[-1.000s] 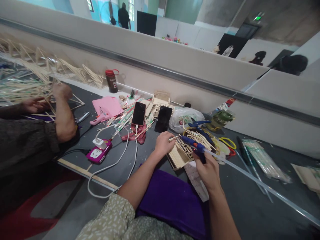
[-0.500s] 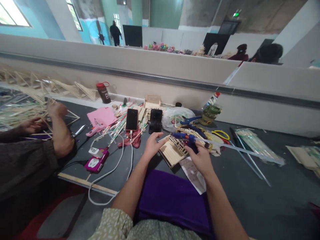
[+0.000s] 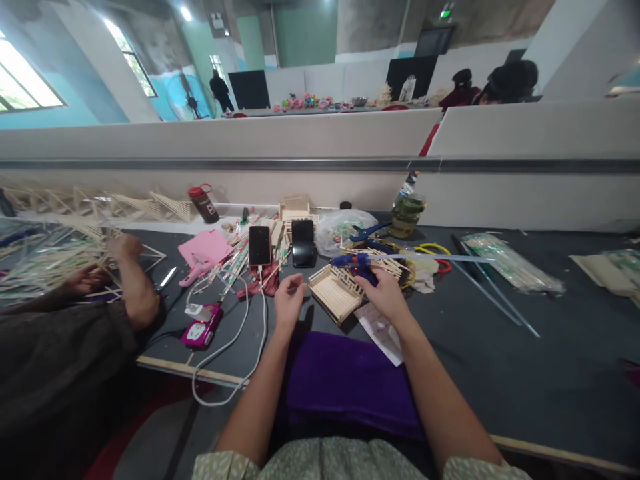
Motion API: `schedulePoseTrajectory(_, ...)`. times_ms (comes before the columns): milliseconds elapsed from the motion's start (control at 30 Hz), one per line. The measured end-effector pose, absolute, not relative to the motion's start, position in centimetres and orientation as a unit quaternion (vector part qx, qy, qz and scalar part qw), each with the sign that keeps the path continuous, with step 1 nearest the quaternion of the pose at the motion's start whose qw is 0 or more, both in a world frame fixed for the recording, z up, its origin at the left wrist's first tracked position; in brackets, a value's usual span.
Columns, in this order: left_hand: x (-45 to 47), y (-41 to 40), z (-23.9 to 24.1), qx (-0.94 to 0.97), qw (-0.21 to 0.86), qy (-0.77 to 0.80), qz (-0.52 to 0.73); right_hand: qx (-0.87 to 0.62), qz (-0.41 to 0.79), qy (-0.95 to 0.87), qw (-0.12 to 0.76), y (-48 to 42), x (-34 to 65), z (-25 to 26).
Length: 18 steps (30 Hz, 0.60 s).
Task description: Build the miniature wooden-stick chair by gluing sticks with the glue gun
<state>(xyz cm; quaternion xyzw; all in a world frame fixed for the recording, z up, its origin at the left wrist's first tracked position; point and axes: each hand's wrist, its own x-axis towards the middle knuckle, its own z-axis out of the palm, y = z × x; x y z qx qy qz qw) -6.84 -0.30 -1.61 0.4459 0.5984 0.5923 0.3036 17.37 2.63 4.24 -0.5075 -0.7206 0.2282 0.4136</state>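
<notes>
My right hand (image 3: 386, 293) is wrapped round the handle of a blue hot glue gun (image 3: 350, 260). Its nozzle points left, and a long clear glue stick (image 3: 440, 257) juts out of its back to the right. Just below the gun a small stick-built model (image 3: 334, 293), a slatted floor with low railings, rests on the dark table. My left hand (image 3: 289, 303) is to the left of this model and apart from it, fingers curled in towards the thumb. Whether anything tiny is pinched there I cannot make out. A printed paper (image 3: 380, 333) lies partly under my right wrist.
Two phones (image 3: 260, 245) (image 3: 303, 243), a plastic bag (image 3: 345, 232), blue-handled pliers (image 3: 370, 231) and a jar (image 3: 407, 217) stand or lie behind. A white cable (image 3: 240, 353) loops at left by a purple power strip (image 3: 203, 327). A co-worker's arm (image 3: 137, 280) is further left.
My left hand has come off the model's edge and moved left, its fingers curling. The glue gun stays in my right hand above the model. My view has tilted up slightly.
</notes>
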Motion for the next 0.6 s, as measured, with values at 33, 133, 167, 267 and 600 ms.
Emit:
schedulePoseTrajectory(33, -6.7, -0.6, -1.7, 0.442, 0.305, 0.599, 0.594, -0.511, 0.225, -0.725, 0.404, 2.7, 17.5, 4.4)
schedulePoseTrajectory(133, -6.2, -1.0, -2.0, 0.436, 0.315, 0.593, 0.599, -0.526, 0.213, -0.734, 0.372, 3.1, 17.7, 4.8)
schedulePoseTrajectory(167, -5.9, -1.0, -2.2, 0.435, 0.321, 0.587, 0.603, -0.53, 0.213, -0.736, 0.364, 3.2, 17.8, 5.0)
schedulePoseTrajectory(267, -5.3, -0.8, -3.0, 0.432, 0.346, 0.56, 0.617, -0.532, 0.216, -0.739, 0.352, 3.6, 18.0, 5.3)
schedulePoseTrajectory(600, -5.0, -0.3, -5.2, 0.491, 0.373, 0.522, 0.589, -0.509, 0.215, -0.743, 0.378, 3.4, 17.7, 5.1)
